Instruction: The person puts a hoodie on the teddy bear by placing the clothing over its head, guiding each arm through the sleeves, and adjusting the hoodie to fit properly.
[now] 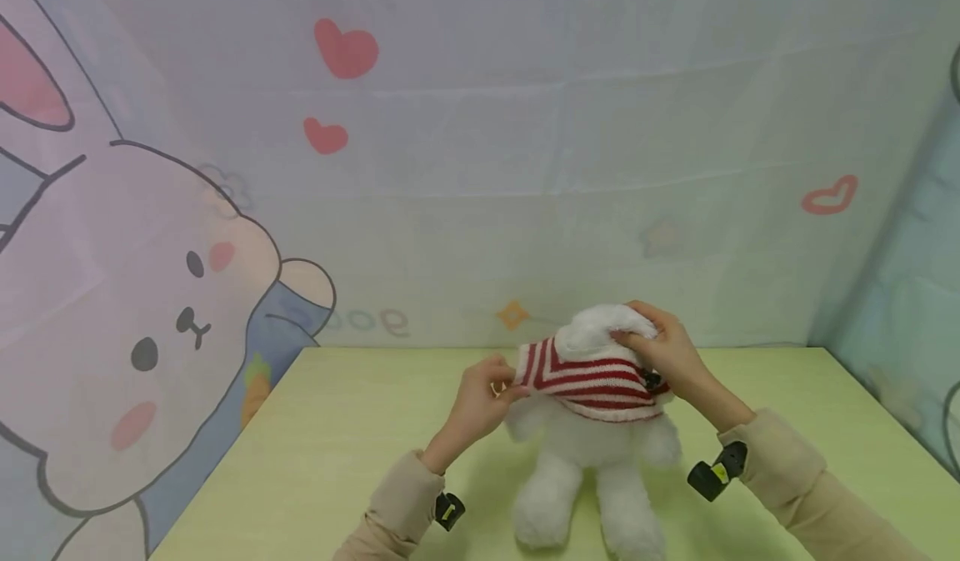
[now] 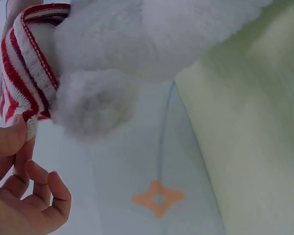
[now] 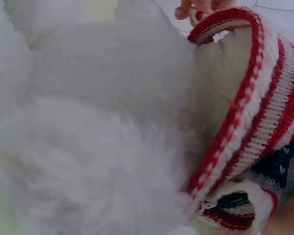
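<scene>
The head view looks forward and down across the surface [image 1: 337,461] to the backdrop [image 1: 487,144]; the left-wrist view, tilted, faces the toy [image 1: 596,448] closely, the right-wrist nearer; both share the sweater [image 1: 603,382].

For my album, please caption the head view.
White plush toy in striped knitwear, left grip on a sleeve, right grip on fluff above.

Before me spreads a pale yellow-green tabletop [image 1: 337,440], its far edge straight and its sides slanting outward toward me, while its near edge falls outside my head view. Around the middle of its width, on the side closer to me, a white plush toy [image 1: 588,444] rests on it, two furry legs [image 1: 547,507] pointing my way and the one on my right cut off by the view. A soft shadow darkens the surface beside them.
</scene>
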`<action>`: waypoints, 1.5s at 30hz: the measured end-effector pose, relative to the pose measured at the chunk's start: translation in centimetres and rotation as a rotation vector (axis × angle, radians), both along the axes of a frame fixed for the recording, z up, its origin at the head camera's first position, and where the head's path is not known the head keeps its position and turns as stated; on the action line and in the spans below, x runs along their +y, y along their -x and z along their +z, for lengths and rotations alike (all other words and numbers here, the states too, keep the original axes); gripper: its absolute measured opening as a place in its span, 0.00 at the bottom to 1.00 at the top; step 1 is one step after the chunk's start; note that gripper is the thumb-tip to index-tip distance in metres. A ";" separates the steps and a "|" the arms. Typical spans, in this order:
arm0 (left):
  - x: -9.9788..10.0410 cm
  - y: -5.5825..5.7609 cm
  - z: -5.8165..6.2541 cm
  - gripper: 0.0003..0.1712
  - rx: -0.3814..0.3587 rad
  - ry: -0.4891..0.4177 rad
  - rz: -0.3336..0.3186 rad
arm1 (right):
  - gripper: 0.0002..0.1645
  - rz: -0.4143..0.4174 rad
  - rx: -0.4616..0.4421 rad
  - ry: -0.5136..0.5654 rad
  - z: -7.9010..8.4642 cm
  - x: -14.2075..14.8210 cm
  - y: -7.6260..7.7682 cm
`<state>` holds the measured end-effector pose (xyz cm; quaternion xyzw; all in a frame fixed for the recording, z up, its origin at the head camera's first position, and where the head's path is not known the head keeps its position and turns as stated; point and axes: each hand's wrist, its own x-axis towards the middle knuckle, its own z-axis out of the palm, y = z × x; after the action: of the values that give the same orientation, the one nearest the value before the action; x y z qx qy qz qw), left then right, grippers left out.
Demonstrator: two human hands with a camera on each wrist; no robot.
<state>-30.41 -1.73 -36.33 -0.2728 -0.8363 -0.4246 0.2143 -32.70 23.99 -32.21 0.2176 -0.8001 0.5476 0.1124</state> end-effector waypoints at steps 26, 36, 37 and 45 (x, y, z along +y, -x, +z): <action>3.6 -2.1 -0.1 0.30 0.662 0.356 0.152 | 0.26 -0.076 -0.190 0.024 -0.6 1.1 -0.1; 6.1 -2.4 -0.3 0.20 1.078 0.891 0.109 | 0.24 -0.041 -0.207 0.006 -0.4 0.4 0.4; 6.0 -2.5 -0.3 0.19 1.072 0.911 0.089 | 0.24 -0.038 -0.208 0.006 -0.4 0.3 0.4; 5.3 -3.8 -0.5 0.18 0.847 1.044 -0.186 | 0.28 -0.084 -0.200 -0.022 -0.2 0.5 0.4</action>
<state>-26.62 3.54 -36.84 -0.5542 -0.7486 0.1616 0.3262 -33.05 24.52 -32.41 0.1294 -0.8217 0.5526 0.0526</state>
